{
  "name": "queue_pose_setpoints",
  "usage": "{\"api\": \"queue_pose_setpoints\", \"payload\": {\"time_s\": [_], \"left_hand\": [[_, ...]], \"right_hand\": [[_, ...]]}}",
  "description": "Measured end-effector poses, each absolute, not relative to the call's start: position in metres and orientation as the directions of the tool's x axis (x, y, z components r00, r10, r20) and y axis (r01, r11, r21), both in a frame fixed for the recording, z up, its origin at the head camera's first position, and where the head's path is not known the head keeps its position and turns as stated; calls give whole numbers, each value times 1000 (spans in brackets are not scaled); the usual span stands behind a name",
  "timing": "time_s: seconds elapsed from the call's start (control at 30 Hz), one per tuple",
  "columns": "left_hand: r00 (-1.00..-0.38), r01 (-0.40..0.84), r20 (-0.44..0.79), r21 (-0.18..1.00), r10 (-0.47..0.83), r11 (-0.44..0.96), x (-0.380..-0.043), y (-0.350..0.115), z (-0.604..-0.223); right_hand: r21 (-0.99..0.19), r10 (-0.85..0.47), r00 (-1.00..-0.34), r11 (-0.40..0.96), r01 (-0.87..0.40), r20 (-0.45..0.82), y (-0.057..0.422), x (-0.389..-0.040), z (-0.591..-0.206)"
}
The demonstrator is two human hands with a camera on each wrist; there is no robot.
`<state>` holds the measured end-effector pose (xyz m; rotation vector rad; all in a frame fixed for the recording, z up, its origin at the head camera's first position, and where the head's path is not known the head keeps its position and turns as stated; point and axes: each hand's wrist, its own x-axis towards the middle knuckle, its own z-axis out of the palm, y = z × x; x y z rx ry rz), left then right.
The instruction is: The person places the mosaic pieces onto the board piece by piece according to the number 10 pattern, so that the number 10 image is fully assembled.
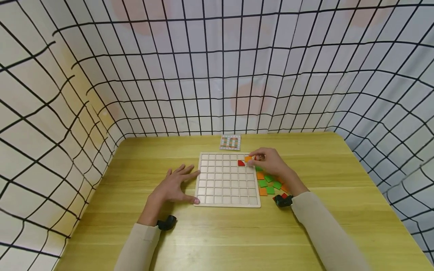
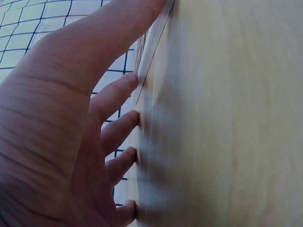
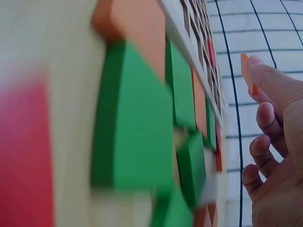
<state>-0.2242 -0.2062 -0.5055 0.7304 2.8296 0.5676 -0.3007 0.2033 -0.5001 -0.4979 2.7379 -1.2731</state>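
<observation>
A pale wooden grid board (image 1: 227, 180) lies on the table, its square cells edged by thin ridges. One red quarter-round piece (image 1: 241, 163) sits in a cell near its upper right. My right hand (image 1: 269, 162) pinches an orange square tile (image 3: 248, 74) between thumb and forefinger, over the board's upper right corner. With fingers spread, my left hand (image 1: 173, 186) rests at the board's left edge, thumb on its lower left corner and forefinger against the side. Green tiles (image 3: 142, 118) and orange tiles (image 1: 263, 191) lie loose along the board's right side.
Behind the board lies a small printed card (image 1: 230, 142) with a coloured grid pattern. Another red piece (image 1: 284, 195) lies by the right wrist's black camera (image 1: 283, 201). White walls with black netting (image 1: 220, 75) enclose the table (image 1: 203, 237) at the back and sides.
</observation>
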Motion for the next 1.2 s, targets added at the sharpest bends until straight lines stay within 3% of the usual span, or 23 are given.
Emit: {"api": "queue_pose_setpoints", "payload": {"time_s": [0.5, 1.2], "left_hand": [[-864, 437, -60, 406, 500, 803, -226, -205, -505], [-863, 442, -62, 386, 501, 810, -226, -206, -505]], "right_hand": [[-770, -383, -921, 566, -296, 72, 161, -306, -516], [-632, -406, -911, 688, -357, 72, 152, -309, -518]]}}
